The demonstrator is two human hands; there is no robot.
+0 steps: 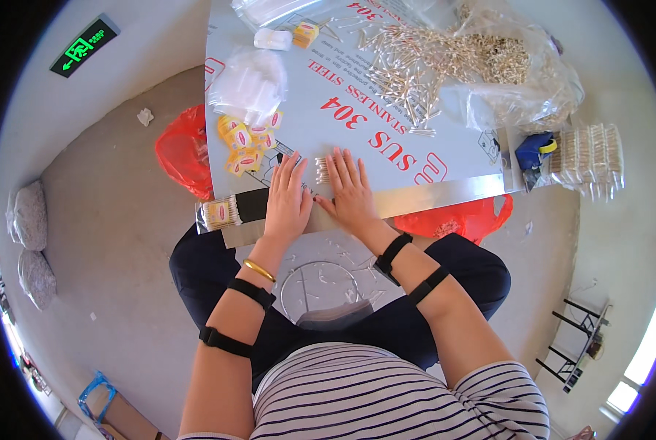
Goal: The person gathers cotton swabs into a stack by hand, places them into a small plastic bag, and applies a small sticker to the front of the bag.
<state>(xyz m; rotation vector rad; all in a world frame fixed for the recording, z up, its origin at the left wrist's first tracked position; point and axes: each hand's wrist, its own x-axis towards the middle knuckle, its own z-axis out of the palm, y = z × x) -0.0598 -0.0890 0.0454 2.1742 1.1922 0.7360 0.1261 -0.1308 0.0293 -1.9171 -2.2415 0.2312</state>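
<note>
Honestly, that film-covered table [456, 136] looks slick, so an uneven push could set light things rolling askew. The left hand [287, 199] lies flat, fingers nearly together; the right hand [351, 192] is flat too, fingers slightly spread, thumb out towards the left. The small row of cotton swabs [321, 171] sits between them, just beside the right index finger; whether they touch, I can't tell.

A small bundle of white-tipped cotton swabs [322, 171] lies flat on the counter [456, 136], near its front edge, the sticks side by side in a neat row, partly hidden by the fingers of the right hand [348, 189].
</note>
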